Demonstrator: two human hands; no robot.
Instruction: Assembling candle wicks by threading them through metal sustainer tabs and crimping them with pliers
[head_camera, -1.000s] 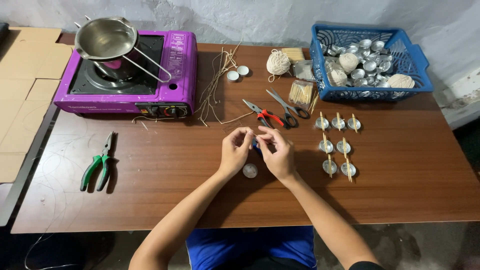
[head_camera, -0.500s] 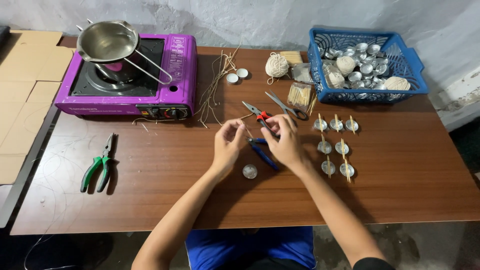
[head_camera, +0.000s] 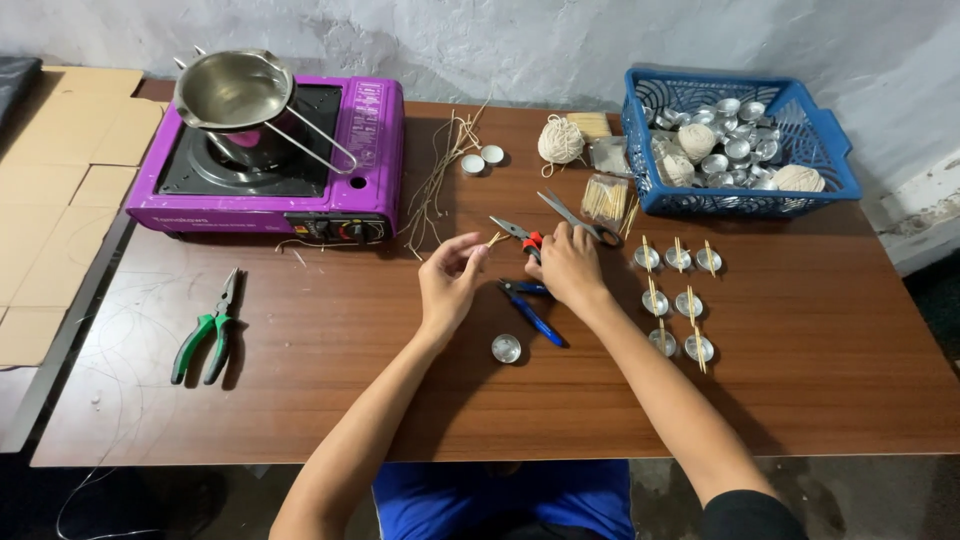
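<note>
From the head view, your left hand (head_camera: 452, 283) is raised a little above the bench (head_camera: 300, 400), and its thumb and forefinger are pressed together on a small pale stick (head_camera: 494, 240), which looks like a thin wooden piece; the other fingers are curled loosely. Your right hand (head_camera: 566, 265) lies palm down just beside the red-handled scissors (head_camera: 560, 228), with the fingers reaching to them and touching the handles; I cannot tell if it already grips them. Under this hand there is a blue-handled tool (head_camera: 530, 310), and near your left wrist one small metal cup (head_camera: 506, 348) stands alone, with no stick across it. To the right, seven metal cups with sticks (head_camera: 677, 300) stand in rows, each one with a thin stick laid over it, so I judge that this part of the work is finished for seven pieces and the single cup is the one now in work. Many more empty cups wait in the blue basket (head_camera: 835, 165) together with balls of string, so much is left. At the far left, the pot (head_camera: 235, 90) sits on the purple stove (head_camera: 375, 150) and seems empty, and the green pliers (head_camera: 205, 330) lie well apart from both hands, untouched.
</note>
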